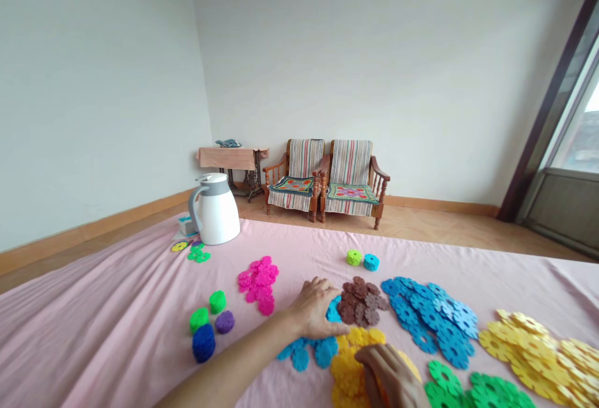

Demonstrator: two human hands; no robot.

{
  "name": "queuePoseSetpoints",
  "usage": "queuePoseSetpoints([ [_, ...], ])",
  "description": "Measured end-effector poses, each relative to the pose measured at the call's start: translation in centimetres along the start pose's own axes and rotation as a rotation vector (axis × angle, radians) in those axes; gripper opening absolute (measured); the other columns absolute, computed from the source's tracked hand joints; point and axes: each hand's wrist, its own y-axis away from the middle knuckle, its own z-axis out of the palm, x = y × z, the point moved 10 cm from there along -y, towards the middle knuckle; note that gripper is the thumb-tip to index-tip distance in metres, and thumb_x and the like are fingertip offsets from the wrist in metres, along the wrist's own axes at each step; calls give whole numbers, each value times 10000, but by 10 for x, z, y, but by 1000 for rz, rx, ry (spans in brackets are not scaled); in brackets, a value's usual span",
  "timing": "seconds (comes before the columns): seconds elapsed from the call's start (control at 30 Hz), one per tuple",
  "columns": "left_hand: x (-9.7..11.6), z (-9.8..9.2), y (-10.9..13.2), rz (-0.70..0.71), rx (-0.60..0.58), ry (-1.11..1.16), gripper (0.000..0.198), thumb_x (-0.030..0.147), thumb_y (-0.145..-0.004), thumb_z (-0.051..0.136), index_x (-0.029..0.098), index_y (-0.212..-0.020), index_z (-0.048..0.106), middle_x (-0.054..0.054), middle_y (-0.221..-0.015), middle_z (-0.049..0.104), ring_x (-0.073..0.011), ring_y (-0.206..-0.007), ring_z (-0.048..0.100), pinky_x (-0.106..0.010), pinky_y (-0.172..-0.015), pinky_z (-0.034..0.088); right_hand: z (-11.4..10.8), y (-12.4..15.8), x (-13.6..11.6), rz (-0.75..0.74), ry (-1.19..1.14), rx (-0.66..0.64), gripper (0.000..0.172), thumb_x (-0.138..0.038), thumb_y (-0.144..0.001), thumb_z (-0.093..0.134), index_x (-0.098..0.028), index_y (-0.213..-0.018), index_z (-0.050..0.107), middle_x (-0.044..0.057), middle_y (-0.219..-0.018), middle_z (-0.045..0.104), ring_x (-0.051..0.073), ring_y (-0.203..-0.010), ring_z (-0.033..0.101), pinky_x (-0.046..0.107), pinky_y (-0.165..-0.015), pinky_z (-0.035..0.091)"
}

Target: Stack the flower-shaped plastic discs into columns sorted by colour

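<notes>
My left hand (317,309) is low over light blue snowflake discs (300,358), its thumb and fingers apart. More blue discs (334,310) show between that thumb and the fingers; whether it grips them is unclear. Just beyond lies a pile of brown discs (359,302). Down on the pile of yellow discs (349,370) is my right hand (392,374), with curled fingers; its fingertips are hidden, and what they pinch cannot be made out. A larger blue pile (433,320) and green discs (496,392) spread to its right.
Pale yellow discs (528,349) cover the right side of the pink cloth (131,333). Pink discs (259,283) lie left of centre. Disc stacks include a dark blue one (203,343) and a lime one (354,257). A white jug (218,211) stands at the back left.
</notes>
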Motion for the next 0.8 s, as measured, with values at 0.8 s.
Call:
queuePoseSetpoints([
  [0.8, -7, -51, 103, -65, 42, 182, 330, 288, -743, 661, 242, -1063, 594, -21, -1069, 587, -209, -1025, 511, -316, -915, 395, -6, -15, -29, 161, 122, -189, 104, -185, -841, 468, -218, -835, 566, 41, -830, 618, 189, -765, 579, 325, -693, 443],
])
